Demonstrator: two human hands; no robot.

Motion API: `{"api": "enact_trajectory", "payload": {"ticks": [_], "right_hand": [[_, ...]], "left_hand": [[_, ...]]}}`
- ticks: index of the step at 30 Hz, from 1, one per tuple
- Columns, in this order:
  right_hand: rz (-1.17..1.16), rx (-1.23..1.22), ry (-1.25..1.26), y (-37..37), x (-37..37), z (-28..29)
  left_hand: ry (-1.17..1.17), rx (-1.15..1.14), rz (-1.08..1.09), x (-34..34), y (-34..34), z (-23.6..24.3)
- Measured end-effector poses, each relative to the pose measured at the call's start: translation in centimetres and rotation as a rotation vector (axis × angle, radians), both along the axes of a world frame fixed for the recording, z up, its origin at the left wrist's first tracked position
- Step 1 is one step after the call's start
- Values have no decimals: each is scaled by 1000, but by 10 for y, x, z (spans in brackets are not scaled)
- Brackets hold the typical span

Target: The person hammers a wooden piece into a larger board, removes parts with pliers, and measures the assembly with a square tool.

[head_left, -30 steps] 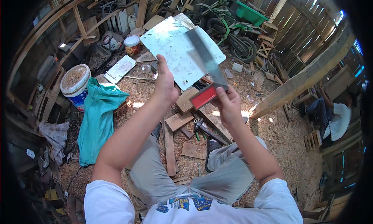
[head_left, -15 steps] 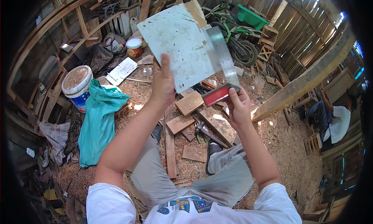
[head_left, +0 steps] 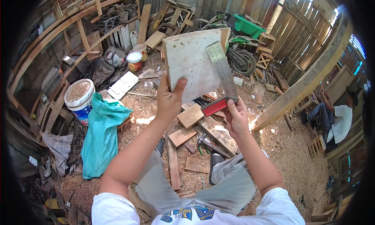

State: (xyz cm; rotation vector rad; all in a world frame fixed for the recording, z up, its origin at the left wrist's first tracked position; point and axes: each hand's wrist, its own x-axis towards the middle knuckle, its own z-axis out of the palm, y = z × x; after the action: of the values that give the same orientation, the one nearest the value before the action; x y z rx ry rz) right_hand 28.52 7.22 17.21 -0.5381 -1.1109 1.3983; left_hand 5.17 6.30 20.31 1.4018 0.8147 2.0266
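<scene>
My left hand (head_left: 170, 97) grips the lower left edge of a white-faced wooden board (head_left: 189, 65), its thumb pressed on the stained face. The board is raised in front of me, tilted so its top edge shows. A try square is in my right hand (head_left: 235, 117), fingers closed round its red-faced stock (head_left: 216, 106). The square's metal blade (head_left: 223, 70) points up and to the left, its far end overlapping the board's right part. Whether the blade touches the board I cannot tell. The fingers of my left hand are partly hidden behind the board.
Wood blocks (head_left: 190, 115), pliers (head_left: 200, 142) and a hammer (head_left: 216, 149) lie on the shavings between my feet. A teal sack (head_left: 102, 139) and a white bucket (head_left: 80, 96) stand left. A slanted wooden post (head_left: 304, 82) rises at right; beyond it sits a person (head_left: 340, 123).
The board has tipped, so its top edge now faces me and its white face looks narrower. The try square has turned slightly, and its blade now overlaps the board's face more.
</scene>
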Motion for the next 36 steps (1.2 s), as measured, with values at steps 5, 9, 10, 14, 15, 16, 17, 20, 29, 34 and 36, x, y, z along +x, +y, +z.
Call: {"api": "enact_trajectory", "payload": {"ticks": [5,9,10,14,15,16,17,20,29,34,36], "right_hand": [[-84,8,110,14,25,11],[-199,-23,143,22,46,19],[-210,-11,142,26,48,21],[-262,-13,117,27,56,17],[-258,-1,96,28,59,15],[-228,-7,69,26,57,16],[-233,-12,72,23,55,17],[-197,-122,-70,8,42,26],[-126,-189,-142,10,37,22],[-159,-194,-123,12,46,29],[-166,-218,-129,10,45,34]], "left_hand": [[228,-176,-39,-21,7,6],[460,-295,-153,-29,5,14],[634,-347,-135,-37,12,11],[650,-474,-364,-36,3,0],[655,-475,-376,-34,3,-4],[645,-496,-442,-34,1,-6],[633,-517,-508,-33,-1,-7],[616,-584,-570,-27,-7,-5],[613,-625,-752,-45,-4,-15],[408,-666,-1120,-45,-5,-1],[426,-655,-1124,-51,-3,-5]]}}
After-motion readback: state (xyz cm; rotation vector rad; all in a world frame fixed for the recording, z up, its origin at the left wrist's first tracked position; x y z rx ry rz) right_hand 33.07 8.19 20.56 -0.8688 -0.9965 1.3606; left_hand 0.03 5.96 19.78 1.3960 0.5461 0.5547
